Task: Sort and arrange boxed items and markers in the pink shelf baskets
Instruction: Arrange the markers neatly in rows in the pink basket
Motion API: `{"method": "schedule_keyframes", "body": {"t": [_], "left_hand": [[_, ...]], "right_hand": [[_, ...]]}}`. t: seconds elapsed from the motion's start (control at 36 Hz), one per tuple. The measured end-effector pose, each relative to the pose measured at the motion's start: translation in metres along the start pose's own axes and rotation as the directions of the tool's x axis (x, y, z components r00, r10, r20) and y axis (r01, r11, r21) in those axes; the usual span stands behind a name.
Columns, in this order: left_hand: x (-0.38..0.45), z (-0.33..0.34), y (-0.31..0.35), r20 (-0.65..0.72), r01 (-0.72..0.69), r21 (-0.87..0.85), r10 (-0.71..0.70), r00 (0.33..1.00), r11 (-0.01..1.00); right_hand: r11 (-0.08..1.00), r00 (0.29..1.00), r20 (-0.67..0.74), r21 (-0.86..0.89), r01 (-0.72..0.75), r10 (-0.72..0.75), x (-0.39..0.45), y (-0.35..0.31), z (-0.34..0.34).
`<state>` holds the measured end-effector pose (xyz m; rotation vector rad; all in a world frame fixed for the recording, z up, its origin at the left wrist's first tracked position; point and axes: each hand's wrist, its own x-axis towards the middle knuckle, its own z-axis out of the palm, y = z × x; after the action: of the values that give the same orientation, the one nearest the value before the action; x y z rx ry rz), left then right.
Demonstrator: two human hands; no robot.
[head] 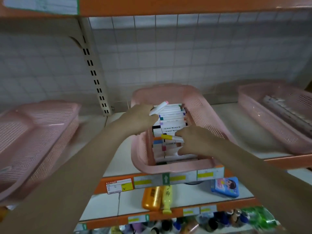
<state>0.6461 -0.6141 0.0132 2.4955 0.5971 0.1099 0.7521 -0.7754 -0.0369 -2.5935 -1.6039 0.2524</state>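
Note:
A pink perforated basket (200, 105) stands in the middle of the shelf, filled with a row of white markers (170, 119) with coloured ends. My left hand (138, 119) is over the basket's left rim and grips a white marker with a pink tip (159, 108), raised above the row. My right hand (194, 141) is inside the basket near its front and pinches a marker with a yellow cap (168, 137) lying across the row.
Another pink basket (33, 132) sits on the left of the shelf, and a third (276, 115) on the right holds a long pale pack. Price tags line the orange shelf edge (168, 179). Bottles (157, 196) and a blue case (225, 187) lie on the shelf below.

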Motion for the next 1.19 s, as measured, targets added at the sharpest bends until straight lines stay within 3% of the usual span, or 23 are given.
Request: {"method": "schedule_keyframes", "body": {"t": [0.22, 0.61, 0.86, 0.97, 1.11, 1.19], "left_hand": [[0.004, -0.001, -0.004, 0.008, -0.006, 0.017, 0.005, 1.000, 1.000], [0.010, -0.001, -0.007, 0.058, -0.038, -0.017, 0.039, 0.998, 0.999], [0.007, -0.004, -0.011, 0.048, -0.054, -0.006, 0.055, 0.997, 0.998], [0.005, -0.004, -0.013, 0.054, -0.052, -0.025, 0.053, 0.997, 0.998], [0.005, -0.005, -0.014, 0.055, -0.051, -0.027, 0.052, 0.997, 0.998], [0.006, -0.004, -0.015, 0.054, -0.055, -0.021, 0.056, 0.997, 0.998]], "right_hand": [[1.000, 1.000, -0.014, 0.030, 0.009, -0.008, 0.005, 0.002, 0.009], [0.950, 0.991, 0.075, 0.301, 0.082, -0.109, 0.005, -0.004, -0.001], [0.991, 0.990, 0.035, -0.007, 0.134, -0.134, 0.004, -0.016, 0.001], [0.993, 0.994, 0.018, -0.043, 0.106, -0.105, 0.003, -0.016, -0.001], [0.996, 0.998, 0.033, 0.070, 0.046, -0.049, 0.001, -0.016, -0.002], [0.979, 0.990, 0.134, 0.201, 0.019, -0.047, -0.001, -0.016, -0.001]]}}
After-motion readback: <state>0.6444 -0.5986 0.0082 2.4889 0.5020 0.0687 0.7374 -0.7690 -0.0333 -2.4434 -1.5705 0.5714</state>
